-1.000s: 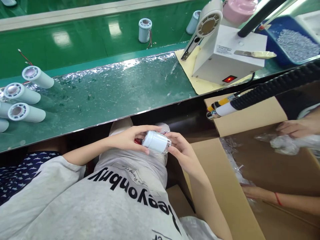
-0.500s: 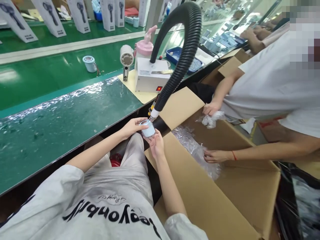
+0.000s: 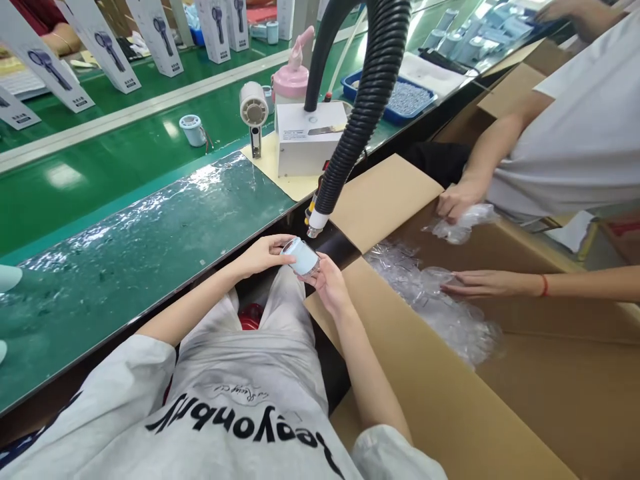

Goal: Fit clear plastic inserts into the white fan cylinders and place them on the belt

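Both hands hold a light blue cylindrical fan part (image 3: pixel 303 256) above my lap, tilted, with a clear plastic piece at its lower right end. My left hand (image 3: pixel 267 256) grips its upper left rim, thumb along the side. Around the lower right end, my right hand (image 3: pixel 329 283) has its fingers curled on the clear piece. Just above the part hangs the metal-tipped nozzle (image 3: pixel 316 225) of a ribbed black hose (image 3: pixel 376 80), apart from it. The hose arches out of a white machine box (image 3: pixel 301 152).
Beside the machine stand a handheld fan (image 3: pixel 254 110) and a pink-lidded cup (image 3: pixel 291 81). Another blue part (image 3: pixel 193 131) sits on the green belt. To my right, a co-worker's hands (image 3: pixel 463 200) handle clear plastic pieces (image 3: pixel 435 303) in an open cardboard box (image 3: pixel 425 373).
The view has shifted. The blue part has come away from the nozzle tip and tilted over, still in both hands. The co-worker's hands remain at the clear plastic.
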`<act>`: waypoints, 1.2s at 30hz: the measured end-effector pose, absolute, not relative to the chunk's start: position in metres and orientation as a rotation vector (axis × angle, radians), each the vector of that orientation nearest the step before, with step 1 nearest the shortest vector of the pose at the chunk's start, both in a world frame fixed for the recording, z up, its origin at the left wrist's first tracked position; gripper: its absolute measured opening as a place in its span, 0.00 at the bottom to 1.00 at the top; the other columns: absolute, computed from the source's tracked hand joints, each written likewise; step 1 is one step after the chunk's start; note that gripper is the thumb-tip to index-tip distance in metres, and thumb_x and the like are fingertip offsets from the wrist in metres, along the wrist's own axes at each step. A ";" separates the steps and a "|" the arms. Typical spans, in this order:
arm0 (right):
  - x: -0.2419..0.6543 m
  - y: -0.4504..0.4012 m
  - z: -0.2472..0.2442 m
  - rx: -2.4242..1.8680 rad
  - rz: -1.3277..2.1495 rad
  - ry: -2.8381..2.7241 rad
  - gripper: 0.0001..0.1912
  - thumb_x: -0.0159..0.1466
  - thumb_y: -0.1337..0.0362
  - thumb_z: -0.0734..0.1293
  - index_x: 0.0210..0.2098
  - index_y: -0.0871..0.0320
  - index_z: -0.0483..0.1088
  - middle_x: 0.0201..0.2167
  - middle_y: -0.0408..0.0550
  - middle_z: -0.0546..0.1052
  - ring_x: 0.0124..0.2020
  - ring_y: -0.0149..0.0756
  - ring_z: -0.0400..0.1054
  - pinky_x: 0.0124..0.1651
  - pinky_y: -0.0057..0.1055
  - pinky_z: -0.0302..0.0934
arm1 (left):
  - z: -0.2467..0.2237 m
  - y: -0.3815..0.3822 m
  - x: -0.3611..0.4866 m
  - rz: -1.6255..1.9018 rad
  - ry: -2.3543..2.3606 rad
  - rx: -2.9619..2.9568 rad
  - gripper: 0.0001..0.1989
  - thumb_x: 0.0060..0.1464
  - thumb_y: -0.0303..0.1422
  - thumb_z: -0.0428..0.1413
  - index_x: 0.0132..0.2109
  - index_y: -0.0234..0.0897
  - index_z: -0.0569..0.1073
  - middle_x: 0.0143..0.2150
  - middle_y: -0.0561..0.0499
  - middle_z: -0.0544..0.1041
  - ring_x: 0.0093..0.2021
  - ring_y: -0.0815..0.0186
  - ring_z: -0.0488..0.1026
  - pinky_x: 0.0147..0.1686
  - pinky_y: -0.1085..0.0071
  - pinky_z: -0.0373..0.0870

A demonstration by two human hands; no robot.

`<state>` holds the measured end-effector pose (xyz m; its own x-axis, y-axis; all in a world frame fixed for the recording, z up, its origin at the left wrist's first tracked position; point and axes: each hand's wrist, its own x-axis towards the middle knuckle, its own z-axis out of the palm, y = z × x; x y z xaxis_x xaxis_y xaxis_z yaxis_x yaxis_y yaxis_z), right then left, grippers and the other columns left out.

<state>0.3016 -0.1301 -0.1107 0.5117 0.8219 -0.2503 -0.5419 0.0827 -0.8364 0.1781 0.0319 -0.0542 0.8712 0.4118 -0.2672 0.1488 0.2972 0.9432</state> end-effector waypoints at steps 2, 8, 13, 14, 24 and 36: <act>0.297 -0.136 -0.102 -1.079 1.087 -0.325 0.34 0.51 0.34 0.78 0.42 0.52 0.70 0.35 0.44 0.82 0.30 0.38 0.79 0.38 0.40 0.80 | -0.046 0.032 0.167 0.143 0.500 1.295 0.41 0.35 0.34 0.78 0.58 0.31 0.79 0.59 0.35 0.80 0.52 0.54 0.80 0.58 0.54 0.73; 0.282 -0.160 -0.071 -1.142 1.204 -0.462 0.32 0.57 0.32 0.74 0.42 0.52 0.69 0.35 0.44 0.81 0.30 0.37 0.78 0.36 0.39 0.80 | -0.032 0.021 0.136 0.077 0.329 1.380 0.40 0.41 0.30 0.76 0.62 0.37 0.75 0.66 0.35 0.72 0.51 0.59 0.78 0.47 0.64 0.78; 0.271 -0.180 -0.050 -1.253 1.002 -0.793 0.25 0.62 0.41 0.75 0.47 0.50 0.71 0.42 0.47 0.82 0.40 0.39 0.79 0.42 0.38 0.79 | -0.024 0.004 0.110 0.081 0.240 1.421 0.40 0.44 0.30 0.75 0.64 0.43 0.73 0.66 0.37 0.73 0.58 0.55 0.78 0.50 0.65 0.78; 0.269 -0.184 -0.047 -1.280 0.958 -0.876 0.24 0.62 0.44 0.76 0.48 0.50 0.71 0.46 0.48 0.82 0.44 0.41 0.80 0.46 0.39 0.79 | -0.021 0.001 0.105 0.083 0.223 1.433 0.39 0.44 0.30 0.75 0.64 0.44 0.73 0.66 0.38 0.74 0.59 0.55 0.77 0.52 0.64 0.78; 0.260 -0.200 -0.025 -1.352 0.650 -1.332 0.19 0.63 0.50 0.78 0.50 0.49 0.77 0.47 0.49 0.84 0.53 0.47 0.80 0.56 0.42 0.77 | -0.009 -0.016 0.069 0.214 0.021 1.561 0.40 0.50 0.29 0.73 0.68 0.53 0.72 0.69 0.43 0.73 0.67 0.51 0.73 0.61 0.58 0.75; 0.252 -0.189 -0.012 -1.347 1.132 -0.991 0.27 0.61 0.38 0.75 0.48 0.50 0.73 0.40 0.48 0.82 0.36 0.40 0.79 0.36 0.33 0.77 | -0.005 -0.016 0.058 0.273 0.026 1.760 0.35 0.52 0.34 0.72 0.66 0.49 0.75 0.67 0.42 0.76 0.67 0.49 0.73 0.67 0.51 0.69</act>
